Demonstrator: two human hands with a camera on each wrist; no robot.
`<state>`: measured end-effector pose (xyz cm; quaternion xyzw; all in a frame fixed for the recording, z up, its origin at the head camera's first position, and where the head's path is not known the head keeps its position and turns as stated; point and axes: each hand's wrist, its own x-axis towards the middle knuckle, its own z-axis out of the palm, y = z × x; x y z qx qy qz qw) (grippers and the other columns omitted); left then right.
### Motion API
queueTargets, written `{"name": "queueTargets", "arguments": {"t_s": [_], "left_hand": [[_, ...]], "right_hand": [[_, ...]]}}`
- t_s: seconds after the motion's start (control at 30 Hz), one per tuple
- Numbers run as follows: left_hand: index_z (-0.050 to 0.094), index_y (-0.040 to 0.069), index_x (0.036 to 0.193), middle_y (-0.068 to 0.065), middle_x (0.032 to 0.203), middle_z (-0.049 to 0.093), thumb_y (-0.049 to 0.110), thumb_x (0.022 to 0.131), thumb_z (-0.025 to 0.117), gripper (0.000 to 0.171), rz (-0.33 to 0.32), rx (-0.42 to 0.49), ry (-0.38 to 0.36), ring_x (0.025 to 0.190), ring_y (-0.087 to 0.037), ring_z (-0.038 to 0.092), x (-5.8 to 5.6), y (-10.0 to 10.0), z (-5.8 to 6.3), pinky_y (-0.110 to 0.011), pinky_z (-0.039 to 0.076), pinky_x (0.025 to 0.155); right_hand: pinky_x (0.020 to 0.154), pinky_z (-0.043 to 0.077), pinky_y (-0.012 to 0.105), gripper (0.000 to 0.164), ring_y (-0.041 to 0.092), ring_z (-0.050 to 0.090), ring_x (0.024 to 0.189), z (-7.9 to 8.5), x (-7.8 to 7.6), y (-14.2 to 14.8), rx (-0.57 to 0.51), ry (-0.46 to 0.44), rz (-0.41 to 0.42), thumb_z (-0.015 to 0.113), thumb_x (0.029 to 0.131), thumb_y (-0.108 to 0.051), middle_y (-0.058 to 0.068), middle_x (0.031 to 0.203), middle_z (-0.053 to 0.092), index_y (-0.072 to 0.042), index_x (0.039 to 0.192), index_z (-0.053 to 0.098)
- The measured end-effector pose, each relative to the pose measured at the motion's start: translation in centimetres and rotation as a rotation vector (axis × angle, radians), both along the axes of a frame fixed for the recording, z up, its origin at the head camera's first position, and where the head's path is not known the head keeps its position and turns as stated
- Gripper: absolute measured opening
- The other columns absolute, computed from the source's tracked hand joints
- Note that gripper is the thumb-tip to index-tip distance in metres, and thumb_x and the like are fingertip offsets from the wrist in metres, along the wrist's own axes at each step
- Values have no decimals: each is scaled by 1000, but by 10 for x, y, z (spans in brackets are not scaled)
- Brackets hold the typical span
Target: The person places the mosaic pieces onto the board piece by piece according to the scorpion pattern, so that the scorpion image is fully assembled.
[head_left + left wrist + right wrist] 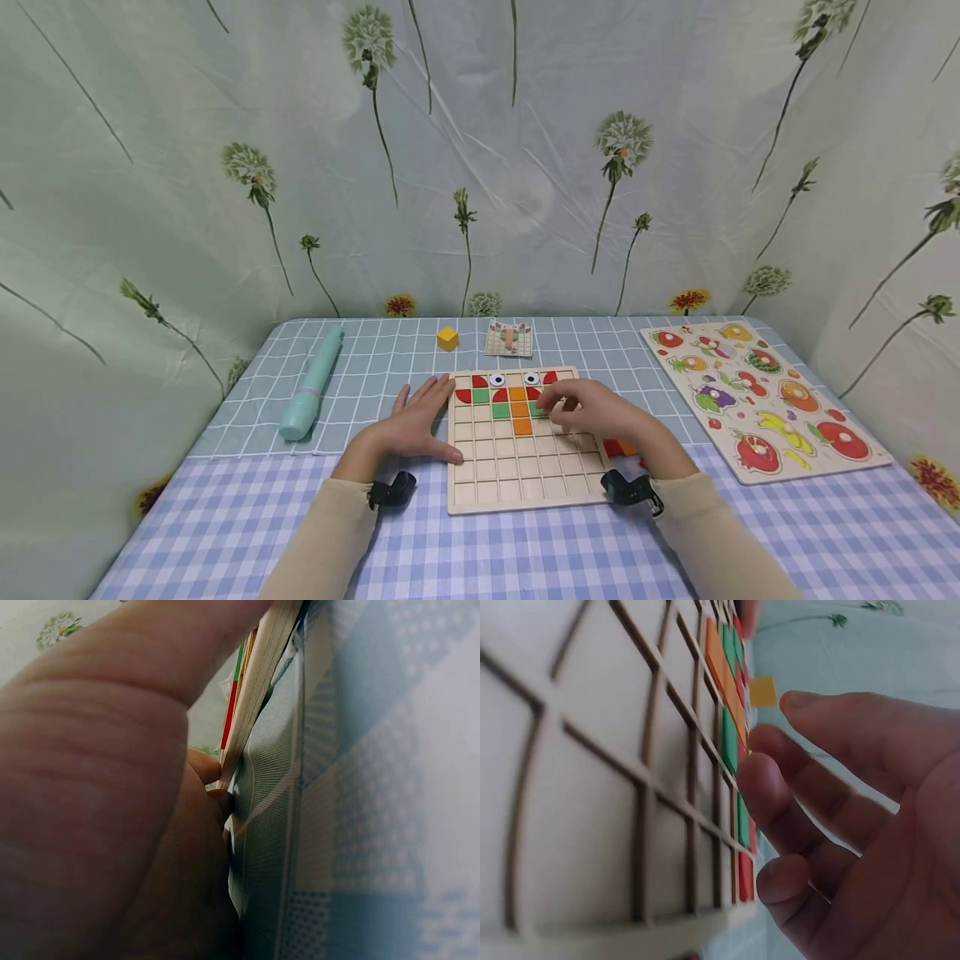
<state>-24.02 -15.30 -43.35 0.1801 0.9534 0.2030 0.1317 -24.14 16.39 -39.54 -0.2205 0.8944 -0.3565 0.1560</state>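
Note:
A wooden grid board lies on the table, its upper rows filled with red, green and orange tiles and two eye tiles. My left hand rests along the board's left edge, fingers stretched out and thumb by the rim. Over the right part of the board hovers my right hand, fingers loosely bent near a green tile. The right wrist view shows thumb and fingertips apart, with nothing between them. In the left wrist view the thumb hides much of the left hand.
Behind the board stand a yellow cube and a small pattern card. Loose red and orange tiles lie partly hidden under my right forearm. A fruit puzzle board is at the right, a turquoise stick-like object at the left.

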Motion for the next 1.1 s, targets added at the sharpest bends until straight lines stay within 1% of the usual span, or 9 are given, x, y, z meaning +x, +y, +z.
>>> {"name": "queueTargets", "arguments": {"t_s": [0.13, 0.23, 0.3, 0.47, 0.6, 0.7, 0.87, 1.0, 1.1], "left_hand": [[15, 11, 161, -9, 170, 11, 62, 69, 82, 125, 0, -1, -1, 158, -31, 3, 1, 0, 1, -64, -6, 123], [15, 10, 161, -9, 170, 11, 61, 70, 82, 124, -1, 3, -3, 158, -32, 3, 1, 0, 2, -64, -6, 122], [15, 10, 161, -9, 170, 11, 60, 70, 83, 124, -1, 6, -5, 158, -32, 3, 1, 0, 2, -64, -6, 122], [15, 10, 161, -9, 170, 11, 61, 69, 83, 125, 0, 9, -6, 158, -31, 3, 1, 0, 1, -63, -7, 122], [15, 11, 161, -9, 170, 11, 61, 69, 82, 125, 2, 8, -5, 158, -31, 3, 1, -1, 0, -64, -6, 122], [15, 11, 161, -9, 170, 11, 62, 69, 82, 125, 1, 7, -6, 158, -32, 3, 1, 0, 0, -64, -6, 122], [15, 11, 161, -9, 170, 11, 61, 69, 82, 125, 4, 5, -3, 158, -32, 3, 0, 0, 0, -64, -6, 122], [15, 11, 161, -9, 170, 11, 61, 69, 83, 125, 7, 6, -5, 158, -32, 3, 1, 0, 0, -64, -6, 123], [15, 12, 161, -9, 170, 11, 61, 69, 83, 125, 8, 6, -6, 158, -32, 3, 1, 0, 0, -64, -6, 123]], "right_hand": [[73, 50, 30, 22, 18, 58, 87, 3, -3, 11, 13, 15, -45, 65, 95, -13, 6, 114, 68, -13, 117, 70], [72, 51, 30, 23, 20, 56, 90, 2, -6, 21, 29, 32, -70, 66, 95, -13, 6, 114, 67, -13, 118, 70], [72, 52, 30, 23, 21, 55, 91, 2, -9, 26, 33, 28, -89, 67, 94, -13, 6, 114, 66, -14, 117, 70], [71, 51, 29, 23, 21, 55, 89, 0, -14, 37, 47, 33, -116, 66, 94, -11, 8, 115, 66, -14, 117, 70], [68, 51, 30, 25, 21, 56, 84, 0, -16, 48, 52, 42, -135, 65, 93, -11, 10, 115, 65, -14, 118, 70], [68, 52, 30, 27, 20, 57, 82, 0, -17, 56, 55, 46, -137, 66, 93, -11, 12, 114, 64, -13, 119, 69], [72, 52, 28, 28, 20, 57, 84, -1, -18, 67, 64, 44, -138, 66, 92, -10, 12, 112, 64, -11, 120, 69], [73, 51, 29, 29, 20, 57, 84, -1, -18, 75, 77, 40, -119, 67, 91, -9, 12, 107, 64, -9, 120, 69], [75, 49, 30, 29, 20, 56, 87, -2, -18, 80, 87, 23, -100, 68, 91, -9, 10, 104, 65, -9, 120, 69]]}}
